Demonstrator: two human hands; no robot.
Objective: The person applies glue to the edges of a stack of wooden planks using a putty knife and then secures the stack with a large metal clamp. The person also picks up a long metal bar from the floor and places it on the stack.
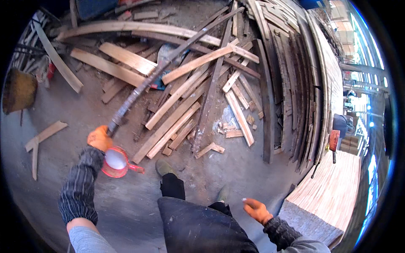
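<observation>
My left hand (100,138), in an orange glove, is closed round the near end of a long, narrow dark wooden strip (139,90). The strip slants up and away to the right over the scrap pile. Right by that hand is a red round dipper (114,162) with a short handle and a pale white inside; whether it hangs or stands cannot be told. My right hand (257,211), gloved in orange too, is low on the right with its fingers pinched together. A tiny whitish piece (244,199) shows at its fingertips, too small to name.
Loose boards (181,122) and offcuts lie heaped on the concrete floor ahead of my feet. Tall rows of stacked planks (295,92) line the right side. A pale stack of sheets (327,187) is at the near right. Two joined pieces (42,137) lie at left.
</observation>
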